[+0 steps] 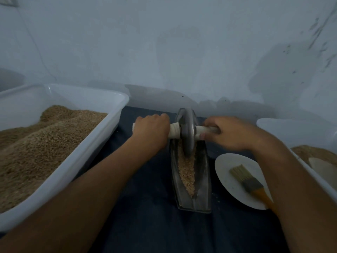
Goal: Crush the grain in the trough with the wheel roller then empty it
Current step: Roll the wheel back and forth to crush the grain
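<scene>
A narrow metal trough [203, 181] lies lengthwise on the dark cloth in the middle, pointing away from me. Tan grain [186, 170] fills its groove. A grey metal wheel roller [188, 132] stands upright in the far half of the trough, its rim down in the grain. A pale wooden handle runs through the wheel to both sides. My left hand [152, 129] grips the left end of the handle. My right hand [228, 133] grips the right end.
A large white tub [94, 143] heaped with brown grain sits at the left. Another white tub [284, 124] with grain stands at the right edge. Between it and the trough, a white plate [229, 181] holds a brush [246, 179]. A wall rises just behind.
</scene>
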A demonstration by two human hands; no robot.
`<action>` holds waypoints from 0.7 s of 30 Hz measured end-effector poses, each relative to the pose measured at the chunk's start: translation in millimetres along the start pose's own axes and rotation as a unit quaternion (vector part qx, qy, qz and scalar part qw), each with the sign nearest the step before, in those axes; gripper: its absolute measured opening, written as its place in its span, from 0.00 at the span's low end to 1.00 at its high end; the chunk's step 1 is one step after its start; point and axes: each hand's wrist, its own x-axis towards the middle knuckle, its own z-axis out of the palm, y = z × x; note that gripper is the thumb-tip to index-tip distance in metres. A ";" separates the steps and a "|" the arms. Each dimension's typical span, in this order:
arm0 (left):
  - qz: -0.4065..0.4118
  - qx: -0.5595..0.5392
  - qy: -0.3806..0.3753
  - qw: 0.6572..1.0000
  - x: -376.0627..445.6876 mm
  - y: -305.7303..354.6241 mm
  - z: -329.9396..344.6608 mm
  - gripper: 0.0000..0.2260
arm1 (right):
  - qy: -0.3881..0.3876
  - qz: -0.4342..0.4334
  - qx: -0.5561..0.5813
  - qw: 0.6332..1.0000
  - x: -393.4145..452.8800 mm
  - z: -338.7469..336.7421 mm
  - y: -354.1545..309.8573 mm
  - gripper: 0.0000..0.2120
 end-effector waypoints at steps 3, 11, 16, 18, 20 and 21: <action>0.000 0.000 -0.117 0.993 -6.5 4.2 -16.7 0.14 | -0.048 -0.001 -0.020 0.999 -10.5 -13.8 -10.9 0.12; 0.038 0.095 -0.238 0.966 -22.6 24.0 -44.4 0.16 | -0.126 -0.031 -0.111 0.985 -41.0 -38.0 -47.5 0.21; 0.040 0.087 -0.231 0.968 -21.5 26.4 -43.9 0.14 | -0.141 -0.019 -0.101 0.985 -37.7 -36.3 -44.3 0.21; 0.030 0.058 -0.204 0.977 -18.4 23.1 -38.0 0.13 | -0.132 -0.008 -0.083 0.988 -31.8 -31.2 -37.4 0.19; 0.023 0.030 -0.169 0.985 -15.0 17.8 -30.6 0.09 | -0.114 -0.005 -0.058 0.992 -24.4 -24.7 -29.1 0.16; 0.023 0.016 -0.147 0.989 -13.0 14.4 -25.9 0.08 | -0.103 -0.006 -0.045 0.994 -20.8 -21.1 -25.1 0.14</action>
